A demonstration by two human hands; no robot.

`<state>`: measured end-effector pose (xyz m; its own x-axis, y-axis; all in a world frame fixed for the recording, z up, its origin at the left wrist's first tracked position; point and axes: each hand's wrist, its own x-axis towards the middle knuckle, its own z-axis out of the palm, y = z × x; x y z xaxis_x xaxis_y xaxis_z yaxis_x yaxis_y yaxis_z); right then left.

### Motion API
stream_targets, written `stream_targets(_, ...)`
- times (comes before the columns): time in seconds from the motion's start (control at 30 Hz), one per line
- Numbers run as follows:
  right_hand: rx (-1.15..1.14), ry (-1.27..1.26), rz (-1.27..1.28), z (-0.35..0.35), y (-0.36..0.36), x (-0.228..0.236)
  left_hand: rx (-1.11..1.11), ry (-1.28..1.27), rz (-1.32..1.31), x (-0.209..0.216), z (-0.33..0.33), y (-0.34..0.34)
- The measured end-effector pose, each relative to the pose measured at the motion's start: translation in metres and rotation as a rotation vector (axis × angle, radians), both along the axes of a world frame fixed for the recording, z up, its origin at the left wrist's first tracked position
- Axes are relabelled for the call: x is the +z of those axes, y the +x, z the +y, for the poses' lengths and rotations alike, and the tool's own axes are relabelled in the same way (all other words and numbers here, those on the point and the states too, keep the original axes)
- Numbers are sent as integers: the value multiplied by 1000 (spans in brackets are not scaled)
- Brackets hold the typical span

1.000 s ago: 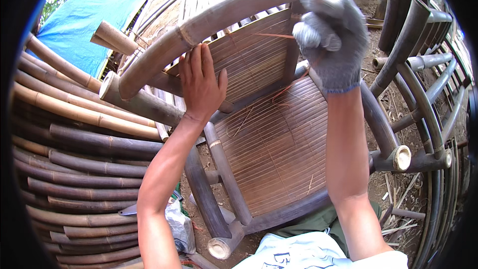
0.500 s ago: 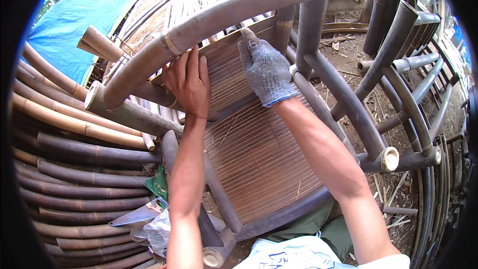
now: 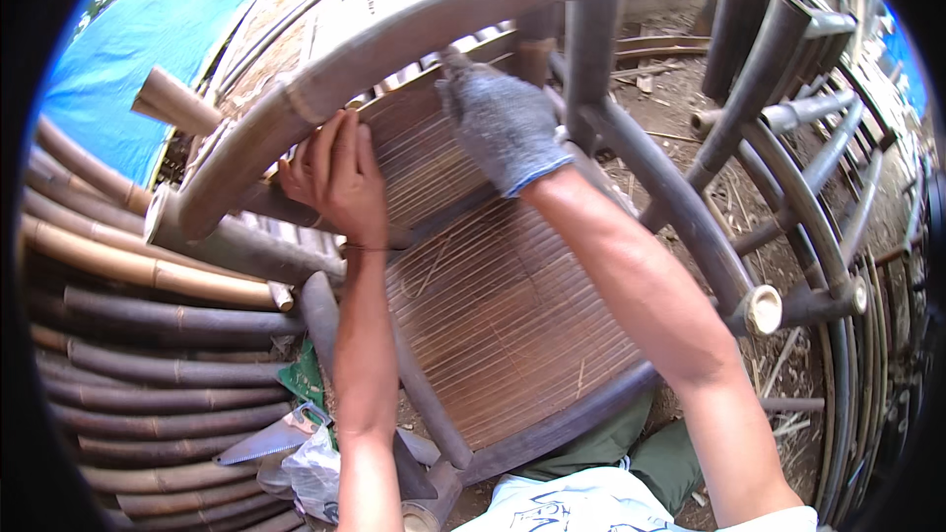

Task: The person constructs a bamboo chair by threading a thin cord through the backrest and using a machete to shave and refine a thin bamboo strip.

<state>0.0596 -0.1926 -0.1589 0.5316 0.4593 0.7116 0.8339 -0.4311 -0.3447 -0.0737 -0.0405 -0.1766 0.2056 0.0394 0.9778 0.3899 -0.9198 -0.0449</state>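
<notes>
See a dark bamboo chair [image 3: 473, 266] straight ahead of the body, its slatted seat [image 3: 522, 335] reaching toward the green trousers [image 3: 668, 463]. Find the bare left hand [image 3: 340, 177] near the left end of the slatted back panel [image 3: 419, 123], just under the curved top rail [image 3: 394, 32], fingers bent at the panel's upper edge. Cannot see those fingertips fully, so cannot tell whether gripping or merely resting there. Find the right hand [image 3: 501, 123], in a grey knitted glove [image 3: 512, 118] with a blue cuff edge, farther right over the same panel, one digit pointing toward the upper edge. Cannot make out the palm or the other fingers behind the back of the glove; cannot tell how far closed, or whether holding anything.

Lose part of the seat's right side behind the right forearm [image 3: 650, 305], and some of the chair's left frame behind the left forearm [image 3: 367, 365]. Notice a saw [image 3: 266, 436] at lower left, beside a crumpled clear plastic bag [image 3: 315, 473], contents hard to make out. Note dark lettering on the white shirt [image 3: 576, 502], cut off by the lower edge. See stacked bamboo poles [image 3: 177, 374] at left, ends lost in the dark lens rim.
</notes>
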Motion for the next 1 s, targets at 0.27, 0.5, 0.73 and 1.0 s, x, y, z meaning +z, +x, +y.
stream_targets(0.27,264,110,-9,3,32,3,-143,-290,-5,1,-6,7)
stream_targets(0.5,302,124,-26,8,37,0,-221,-311,-97,4,0,5)
stream_targets(0.73,270,164,-76,8,34,0,-247,-326,-108,4,-1,10)
stream_targets(1.0,203,120,-134,9,25,-3,-210,-326,106,20,-10,7)
